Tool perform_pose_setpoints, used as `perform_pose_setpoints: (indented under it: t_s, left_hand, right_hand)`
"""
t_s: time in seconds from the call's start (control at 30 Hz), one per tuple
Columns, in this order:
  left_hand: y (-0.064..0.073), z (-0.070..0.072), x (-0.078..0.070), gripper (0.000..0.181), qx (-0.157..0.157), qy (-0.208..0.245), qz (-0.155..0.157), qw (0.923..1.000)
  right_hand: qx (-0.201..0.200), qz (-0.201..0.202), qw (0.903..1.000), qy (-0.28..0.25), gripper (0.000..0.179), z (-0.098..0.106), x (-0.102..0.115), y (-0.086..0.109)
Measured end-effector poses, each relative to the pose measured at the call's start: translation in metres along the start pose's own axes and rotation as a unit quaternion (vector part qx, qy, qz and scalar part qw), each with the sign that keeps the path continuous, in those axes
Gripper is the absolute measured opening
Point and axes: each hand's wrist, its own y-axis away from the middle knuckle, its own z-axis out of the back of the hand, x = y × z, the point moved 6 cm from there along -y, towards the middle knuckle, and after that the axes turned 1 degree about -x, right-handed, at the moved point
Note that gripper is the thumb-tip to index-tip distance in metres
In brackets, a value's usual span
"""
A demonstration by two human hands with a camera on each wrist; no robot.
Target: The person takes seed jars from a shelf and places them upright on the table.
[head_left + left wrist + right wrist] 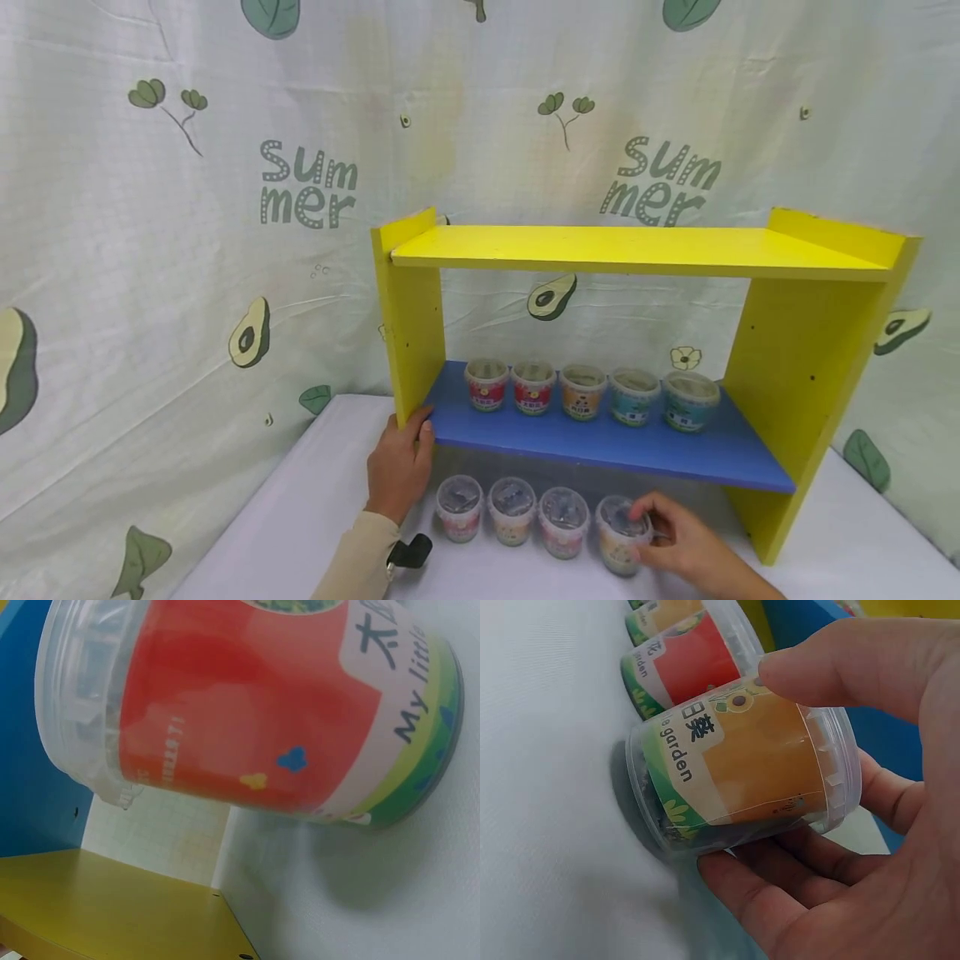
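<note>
My right hand [672, 533] grips a clear lidded plastic tub with an orange label [757, 769], thumb on one side and fingers on the other. It stands at the right end of a front row of tubs on the white table. Beside it is a red-labelled tub [697, 664], with another orange one [656, 621] beyond. My left hand [400, 468] holds the lower front edge of the shelf unit's yellow left side panel [411, 342], by the blue shelf corner. A red-labelled tub [247, 705] fills much of the left wrist view, close to that hand.
On the blue shelf [600, 446] stands a row of several tubs with red, orange and blue labels, such as the red-labelled one [533, 388]. A yellow top board [637, 247] spans above them. Behind hangs a patterned curtain [480, 125].
</note>
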Motion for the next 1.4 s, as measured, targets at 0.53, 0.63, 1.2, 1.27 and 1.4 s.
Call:
perform_pose_setpoints:
  t_s: [0.53, 0.63, 1.2, 1.27, 1.4]
  left_hand:
    - [0.001, 0.000, 0.001, 0.031, 0.002, -0.010, 0.001, 0.9999]
    - [0.002, -0.001, 0.002, 0.032, 0.003, -0.009, 0.005, 0.9999]
    - [0.000, -0.001, -0.002, 0.032, 0.004, -0.006, 0.003, 1.0000]
    - [0.000, 0.000, -0.002, 0.032, 0.007, -0.006, 0.006, 0.9999]
    - [0.001, -0.001, -0.001, 0.032, 0.007, -0.007, 0.007, 0.9999]
  right_hand:
    - [0.020, -0.035, 0.9992, 0.004, 0.039, -0.007, -0.003, -0.003]
    - [0.021, -0.014, 0.9984, 0.051, 0.037, -0.002, 0.007, 0.000]
    - [-0.066, -0.005, 0.9843, 0.164, 0.031, 0.040, 0.070, 0.020]
    - [-0.125, 0.000, 0.9750, 0.184, 0.031, 0.048, 0.075, 0.024]
    - [-0.221, 0.016, 0.9586, 0.179, 0.029, 0.062, 0.080, 0.031]
